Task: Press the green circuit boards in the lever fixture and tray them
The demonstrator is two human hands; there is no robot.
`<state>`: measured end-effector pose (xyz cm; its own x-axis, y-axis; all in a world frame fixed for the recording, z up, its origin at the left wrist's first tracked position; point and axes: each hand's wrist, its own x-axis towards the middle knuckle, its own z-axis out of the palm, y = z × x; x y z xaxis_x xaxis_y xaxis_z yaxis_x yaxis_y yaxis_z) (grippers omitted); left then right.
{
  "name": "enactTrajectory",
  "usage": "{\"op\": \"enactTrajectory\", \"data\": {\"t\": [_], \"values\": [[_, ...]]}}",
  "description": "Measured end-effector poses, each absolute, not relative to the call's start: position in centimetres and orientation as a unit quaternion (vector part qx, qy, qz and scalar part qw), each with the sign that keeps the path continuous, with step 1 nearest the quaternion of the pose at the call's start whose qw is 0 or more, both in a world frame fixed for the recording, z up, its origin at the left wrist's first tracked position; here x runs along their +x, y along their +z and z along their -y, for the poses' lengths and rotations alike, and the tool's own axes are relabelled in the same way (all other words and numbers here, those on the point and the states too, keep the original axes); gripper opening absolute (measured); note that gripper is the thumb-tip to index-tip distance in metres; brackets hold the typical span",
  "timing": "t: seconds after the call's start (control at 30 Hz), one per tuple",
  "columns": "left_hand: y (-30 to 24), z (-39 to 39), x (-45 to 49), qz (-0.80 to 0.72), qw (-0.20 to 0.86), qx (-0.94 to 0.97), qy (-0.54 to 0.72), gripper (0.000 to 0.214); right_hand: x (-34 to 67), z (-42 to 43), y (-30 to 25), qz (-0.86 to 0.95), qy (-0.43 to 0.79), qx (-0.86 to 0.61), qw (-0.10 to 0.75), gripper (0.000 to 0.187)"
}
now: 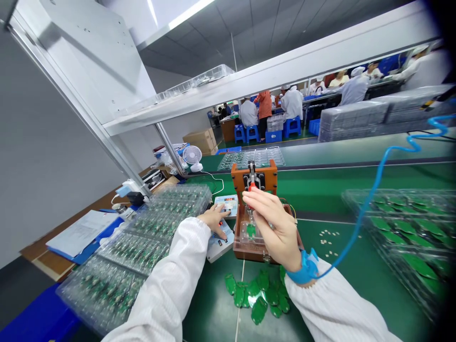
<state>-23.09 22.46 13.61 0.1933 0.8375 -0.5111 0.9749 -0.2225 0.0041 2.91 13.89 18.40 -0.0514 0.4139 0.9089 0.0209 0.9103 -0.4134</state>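
My left hand [214, 220] has its fingers spread over two small control boxes. One finger lies by the buttons of the rear box [228, 202], which has a lit red display, and the thumb is on the front box [213, 249]. My right hand [276, 225] is open, fingers stretched out, beside the red handle [251, 187] of a toggle clamp; whether the palm touches it I cannot tell. That clamp is mounted on an orange and brown test fixture [245, 248], where a green circuit board [251, 231] sits below. Loose green boards [259, 309] lie in front of the fixture.
Clear trays of boards are stacked at left [142, 247] and right [413, 223]. A blue coiled cord [370, 199] runs from my right wristband [302, 270]. Small pale pieces [328, 240] lie right of the fixture. A small fan [193, 156] stands behind; people work farther back.
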Motion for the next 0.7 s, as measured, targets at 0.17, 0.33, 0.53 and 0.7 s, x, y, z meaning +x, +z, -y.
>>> {"op": "enactTrajectory", "data": {"t": [0.17,0.33,0.53,0.7], "values": [[13.1,-22.5,-23.4,-0.593,0.175,0.757,-0.212,0.142,2.8,-13.9,18.3,0.710,0.141,-0.158,0.672,0.060],[13.7,-22.4,-23.4,-0.601,0.193,0.746,-0.211,0.145,2.8,-13.9,18.4,0.711,0.127,-0.160,0.672,0.058],[14.5,-22.5,-24.5,-0.620,0.188,0.730,-0.217,0.147,2.9,-13.9,18.2,0.715,0.114,-0.161,0.671,0.059],[14.0,-22.4,-24.7,-0.621,0.191,0.719,-0.246,0.155,2.8,-13.9,18.1,0.715,0.115,-0.155,0.672,0.062]]}}
